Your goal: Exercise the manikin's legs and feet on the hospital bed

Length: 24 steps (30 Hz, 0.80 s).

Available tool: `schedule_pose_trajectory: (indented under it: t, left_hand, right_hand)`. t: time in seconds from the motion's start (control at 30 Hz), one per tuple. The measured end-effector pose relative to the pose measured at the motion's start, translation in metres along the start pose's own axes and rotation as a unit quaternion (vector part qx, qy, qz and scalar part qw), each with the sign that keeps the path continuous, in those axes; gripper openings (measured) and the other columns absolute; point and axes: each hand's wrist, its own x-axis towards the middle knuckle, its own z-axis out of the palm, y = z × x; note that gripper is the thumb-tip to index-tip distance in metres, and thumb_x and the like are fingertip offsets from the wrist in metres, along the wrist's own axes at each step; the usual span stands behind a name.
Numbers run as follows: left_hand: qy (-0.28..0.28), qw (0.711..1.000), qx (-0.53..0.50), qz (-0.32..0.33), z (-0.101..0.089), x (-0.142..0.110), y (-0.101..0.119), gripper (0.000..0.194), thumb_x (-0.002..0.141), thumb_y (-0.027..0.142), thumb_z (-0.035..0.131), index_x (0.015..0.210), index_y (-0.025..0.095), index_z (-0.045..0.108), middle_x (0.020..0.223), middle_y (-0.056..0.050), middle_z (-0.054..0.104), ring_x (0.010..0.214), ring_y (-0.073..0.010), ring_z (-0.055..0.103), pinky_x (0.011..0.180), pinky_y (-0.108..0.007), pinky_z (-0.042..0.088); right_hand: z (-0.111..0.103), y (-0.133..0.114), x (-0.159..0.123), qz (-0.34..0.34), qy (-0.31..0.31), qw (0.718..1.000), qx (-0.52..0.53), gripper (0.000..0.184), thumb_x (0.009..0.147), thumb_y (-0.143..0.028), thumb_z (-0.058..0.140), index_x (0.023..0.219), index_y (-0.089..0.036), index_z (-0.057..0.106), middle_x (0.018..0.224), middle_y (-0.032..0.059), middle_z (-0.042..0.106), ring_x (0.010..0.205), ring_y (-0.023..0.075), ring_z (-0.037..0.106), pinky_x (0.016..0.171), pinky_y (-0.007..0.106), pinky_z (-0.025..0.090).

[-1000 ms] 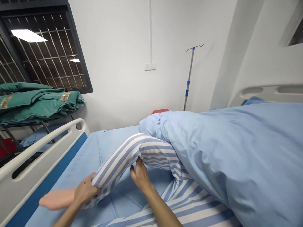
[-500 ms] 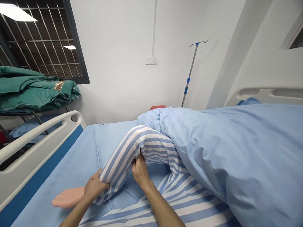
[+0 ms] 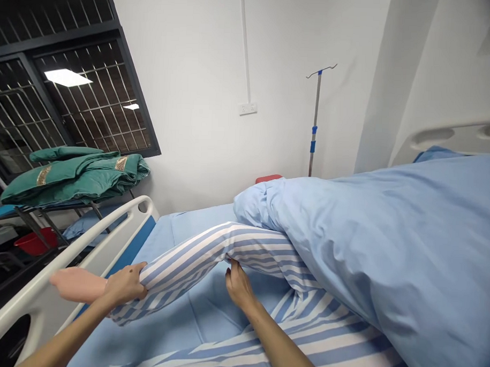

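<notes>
So the person had both hands on a leg (image 3: pixel 194 256) in blue and white striped trousers, and it was up off the bed (image 3: pixel 193 216) with a soft bend at the knee. The left hand (image 3: pixel 125 284) was down at the ankle, fingers wrapped round it and partly over the trouser cuff. The right hand (image 3: pixel 238 286) was under the knee, fingertips up against the cloth. Those fingers were bent and close together, but I couldn't tell whether they were pinching the fabric or just propping the leg.

The bare foot (image 3: pixel 78 285) stuck out past the left hand, toes toward the footboard (image 3: pixel 118 240). It overlapped the board from that angle, no idea if they actually touched. The thigh end ran in under a big puffy blue quilt (image 3: pixel 367 236), which covered most of the right side. More striped cloth (image 3: pixel 324 336) lay on the bed nearer the person, below the raised leg.

Past the bed there was a drip pole (image 3: pixel 317 108) with blue collars in front of a white wall, a socket (image 3: pixel 248 108) to its left, and a bit of something red (image 3: pixel 268 179) peeking over the quilt. Over left, folded green bedding (image 3: pixel 80 178) sat on a rack below a barred window (image 3: pixel 91 92), with a red basin (image 3: pixel 36 242) lower down.
</notes>
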Motion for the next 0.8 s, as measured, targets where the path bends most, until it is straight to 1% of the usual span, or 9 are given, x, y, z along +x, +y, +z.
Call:
schedule_pose_trajectory:
  t: [0.1,0.2,0.27,0.37,0.5,0.57,0.63,0.73,0.8]
  left_hand:
    - [-0.006,0.999,0.034,0.029,-0.017,0.002,-0.011,0.071,0.050,0.030,0.055,0.121,0.026,0.052,0.109,-0.010,0.065,0.096,-0.0315,0.060,0.065,-0.033,0.042]
    - [-0.010,0.996,0.071,0.047,-0.032,0.003,-0.017,0.073,0.048,0.029,0.057,0.120,0.024,0.053,0.103,-0.010,0.067,0.092,-0.0315,0.061,0.065,-0.034,0.043]
    - [-0.011,0.993,0.100,0.055,-0.040,0.004,-0.018,0.070,0.046,0.027,0.057,0.116,0.024,0.055,0.102,-0.010,0.067,0.091,-0.0323,0.061,0.067,-0.035,0.044]
    - [-0.020,0.988,0.139,0.063,-0.048,0.007,-0.016,0.062,0.044,0.024,0.056,0.106,0.024,0.059,0.099,-0.011,0.068,0.087,-0.0333,0.062,0.063,-0.036,0.044]
    - [-0.030,0.985,0.149,0.079,-0.048,0.010,-0.013,0.063,0.044,0.024,0.057,0.107,0.023,0.059,0.096,-0.012,0.069,0.083,-0.0328,0.062,0.061,-0.035,0.044]
    - [-0.029,0.987,0.136,0.080,-0.045,0.010,-0.015,0.064,0.045,0.024,0.057,0.109,0.022,0.059,0.098,-0.012,0.068,0.084,-0.0323,0.062,0.063,-0.035,0.044]
    - [-0.029,0.989,0.123,0.071,-0.039,0.010,-0.018,0.067,0.045,0.025,0.057,0.112,0.023,0.058,0.102,-0.013,0.067,0.088,-0.0330,0.062,0.065,-0.036,0.044]
    - [-0.031,0.994,0.092,0.049,-0.026,0.010,-0.022,0.072,0.046,0.025,0.057,0.118,0.025,0.054,0.106,-0.012,0.066,0.095,-0.0340,0.060,0.067,-0.036,0.044]
    - [-0.027,0.998,0.051,0.027,-0.011,0.010,-0.019,0.070,0.048,0.026,0.057,0.118,0.025,0.054,0.108,-0.011,0.065,0.099,-0.0334,0.059,0.068,-0.035,0.044]
  right_hand:
    - [0.002,-0.004,-0.002,0.013,-0.043,0.999,0.009,0.036,0.083,-0.012,0.032,0.116,-0.008,0.048,0.105,0.0161,0.062,0.097,0.0227,0.060,0.083,0.030,0.043]
    - [0.009,-0.006,-0.006,0.022,-0.087,0.996,0.023,0.033,0.085,-0.016,0.033,0.112,-0.007,0.050,0.107,0.0176,0.061,0.099,0.0237,0.059,0.085,0.031,0.042]
    - [0.014,-0.007,-0.011,0.029,-0.123,0.991,0.033,0.032,0.085,-0.019,0.034,0.109,-0.007,0.052,0.107,0.0182,0.061,0.101,0.0246,0.059,0.087,0.032,0.041]
    - [0.020,-0.007,-0.017,0.038,-0.176,0.983,0.047,0.032,0.084,-0.025,0.038,0.105,-0.008,0.055,0.103,0.0170,0.063,0.100,0.0250,0.058,0.088,0.032,0.041]
    - [0.023,-0.006,-0.021,0.050,-0.221,0.970,0.091,0.036,0.080,-0.028,0.043,0.109,-0.008,0.054,0.099,0.0155,0.064,0.093,0.0241,0.060,0.084,0.033,0.044]
    - [0.025,-0.005,-0.020,0.061,-0.217,0.967,0.122,0.037,0.079,-0.026,0.044,0.110,-0.009,0.053,0.100,0.0148,0.064,0.092,0.0233,0.060,0.084,0.033,0.044]
    - [0.028,-0.004,-0.018,0.065,-0.197,0.967,0.150,0.034,0.077,-0.023,0.044,0.107,-0.011,0.054,0.101,0.0140,0.064,0.095,0.0224,0.060,0.086,0.033,0.044]
    - [0.028,-0.006,-0.012,0.057,-0.142,0.971,0.183,0.028,0.076,-0.018,0.042,0.101,-0.012,0.054,0.103,0.0131,0.063,0.097,0.0207,0.059,0.088,0.033,0.044]
    - [0.023,-0.007,-0.006,0.036,-0.092,0.980,0.174,0.027,0.077,-0.017,0.041,0.101,-0.012,0.053,0.103,0.0132,0.062,0.097,0.0203,0.059,0.087,0.032,0.045]
